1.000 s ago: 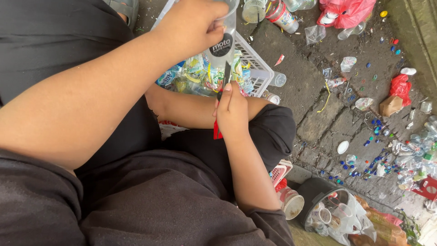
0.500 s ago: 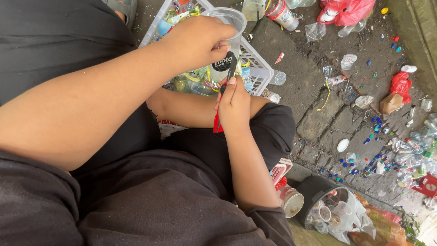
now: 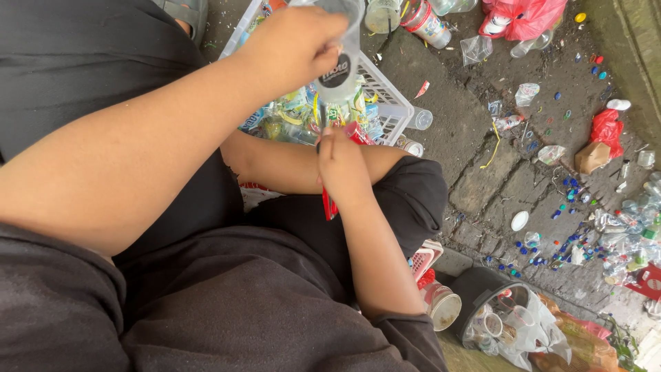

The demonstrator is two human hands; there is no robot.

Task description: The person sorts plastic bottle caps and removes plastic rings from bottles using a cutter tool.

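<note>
A seated person in black clothing works over littered paving. The right hand, forearm stretched across the lap, closes its grip on a red-handled cutter, blade tip pointing up at the cup. Since a second ago the left hand has drawn inward and turned the clear plastic cup with a round black label so the label faces the blade; the cutting looks about to start. The left grip clasps the cup's upper wall, arm raised above a white slatted plastic basket of wrappers. Beyond lies a red plastic bag.
</note>
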